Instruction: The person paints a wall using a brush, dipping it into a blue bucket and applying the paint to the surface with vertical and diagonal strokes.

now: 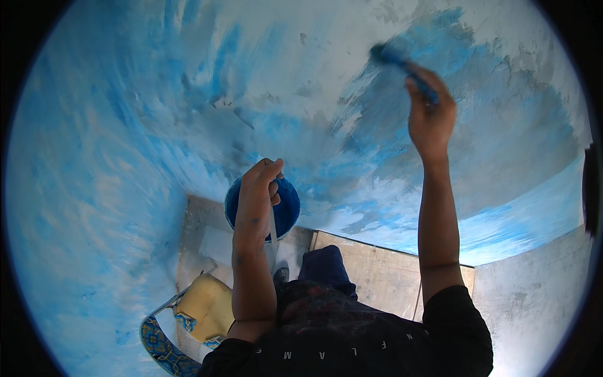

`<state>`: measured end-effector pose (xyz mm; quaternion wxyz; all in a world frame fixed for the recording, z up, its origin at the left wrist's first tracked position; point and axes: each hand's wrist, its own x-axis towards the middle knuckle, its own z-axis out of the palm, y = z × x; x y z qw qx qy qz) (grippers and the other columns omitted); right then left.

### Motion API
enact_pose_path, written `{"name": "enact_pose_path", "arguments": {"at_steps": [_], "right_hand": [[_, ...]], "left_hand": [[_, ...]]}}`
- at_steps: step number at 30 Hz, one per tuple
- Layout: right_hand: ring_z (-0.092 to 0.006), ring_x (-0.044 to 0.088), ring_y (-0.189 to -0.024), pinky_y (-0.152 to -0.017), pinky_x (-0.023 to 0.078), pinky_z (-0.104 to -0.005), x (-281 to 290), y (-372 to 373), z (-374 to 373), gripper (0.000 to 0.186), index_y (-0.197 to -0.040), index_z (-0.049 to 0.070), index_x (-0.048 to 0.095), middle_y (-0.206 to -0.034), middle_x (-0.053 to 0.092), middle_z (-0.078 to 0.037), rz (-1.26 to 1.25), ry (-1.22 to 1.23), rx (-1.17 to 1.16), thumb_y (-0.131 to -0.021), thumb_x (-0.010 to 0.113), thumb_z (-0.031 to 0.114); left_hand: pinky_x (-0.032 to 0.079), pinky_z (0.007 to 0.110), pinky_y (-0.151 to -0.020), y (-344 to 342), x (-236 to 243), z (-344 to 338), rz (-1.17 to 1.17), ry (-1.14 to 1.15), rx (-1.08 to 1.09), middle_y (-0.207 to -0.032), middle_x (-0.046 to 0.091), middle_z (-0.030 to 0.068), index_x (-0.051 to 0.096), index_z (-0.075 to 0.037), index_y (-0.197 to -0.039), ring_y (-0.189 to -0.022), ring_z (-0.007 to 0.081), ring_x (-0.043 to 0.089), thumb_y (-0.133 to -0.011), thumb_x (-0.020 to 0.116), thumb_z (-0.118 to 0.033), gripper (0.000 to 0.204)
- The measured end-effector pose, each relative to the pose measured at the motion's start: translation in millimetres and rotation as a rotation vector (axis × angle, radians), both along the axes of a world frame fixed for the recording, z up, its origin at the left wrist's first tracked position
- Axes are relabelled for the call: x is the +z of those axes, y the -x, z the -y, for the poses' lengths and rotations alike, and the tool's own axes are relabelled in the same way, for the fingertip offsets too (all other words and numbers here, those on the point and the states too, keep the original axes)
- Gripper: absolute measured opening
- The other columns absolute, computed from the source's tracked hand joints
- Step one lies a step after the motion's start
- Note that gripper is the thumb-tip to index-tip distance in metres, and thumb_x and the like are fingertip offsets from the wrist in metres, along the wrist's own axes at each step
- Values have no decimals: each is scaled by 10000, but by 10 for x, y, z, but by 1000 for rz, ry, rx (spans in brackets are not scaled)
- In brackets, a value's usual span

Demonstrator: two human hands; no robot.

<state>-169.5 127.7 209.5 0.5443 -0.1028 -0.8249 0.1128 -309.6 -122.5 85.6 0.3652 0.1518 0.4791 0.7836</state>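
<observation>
My right hand (pixel 433 116), raised at the upper right, is closed around the blue handle of a paintbrush (pixel 397 58). The brush's dark bristle end is blurred and lies at or very near the wall (pixel 502 138), beside a broad patch of grey-blue paint. Lower and to the left, my left hand (pixel 257 188) grips the pale handle of a blue paint bucket (pixel 288 210), which hangs below the fist. The bucket's inside looks deep blue; how much paint it holds I cannot make out.
A chair (pixel 204 308) with a yellowish seat and blue patterned back stands at the lower left. A wooden board (pixel 370 261) lies beneath the wall. The wall's upper middle is pale with blue streaks. A dark object (pixel 590 188) juts in at the right edge.
</observation>
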Motion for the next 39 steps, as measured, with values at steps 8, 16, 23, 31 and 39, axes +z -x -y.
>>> {"name": "enact_pose_path", "arguments": {"at_steps": [8,16,23,31,39], "right_hand": [[-349,646,-1181,-922,591,-423,-1360,116,70,305,-1046,41,732,-1204,678,-191,222,-379,-259,-786,664,-103],[-269,703,-935,-736,574,-354,-608,95,-79,200,-1128,-2,698,-1052,710,-182,95,165,179,-934,649,-20],[-364,648,-1203,-953,577,-424,-244,31,-165,226,-1157,-14,690,-1290,657,-236,-232,-365,-114,-940,634,-40],[-381,641,-1212,-982,556,-454,-1770,37,209,201,-1096,-6,694,-1294,647,-252,453,-40,37,-899,680,-38],[-361,685,-1135,-913,584,-410,-487,5,17,219,-1106,-5,718,-1229,690,-230,-117,-133,-30,-898,677,-57]], "left_hand": [[192,245,-516,-6,12,-41,-15,0,18,-735,309,-64,453,-164,-765,-569,45,211,-961,647,-261,293],[190,244,-516,1,42,-2,-35,6,31,-733,314,-66,454,-166,-760,-574,41,222,-958,644,-264,292],[185,245,-514,8,42,28,-31,46,63,-727,319,-64,452,-166,-754,-569,41,211,-952,646,-268,296],[193,242,-520,31,94,112,-39,-20,87,-741,331,-67,451,-165,-763,-578,42,221,-953,656,-274,301],[189,247,-525,85,84,240,-59,34,122,-731,305,-69,452,-161,-763,-575,45,217,-959,651,-278,302]]}}
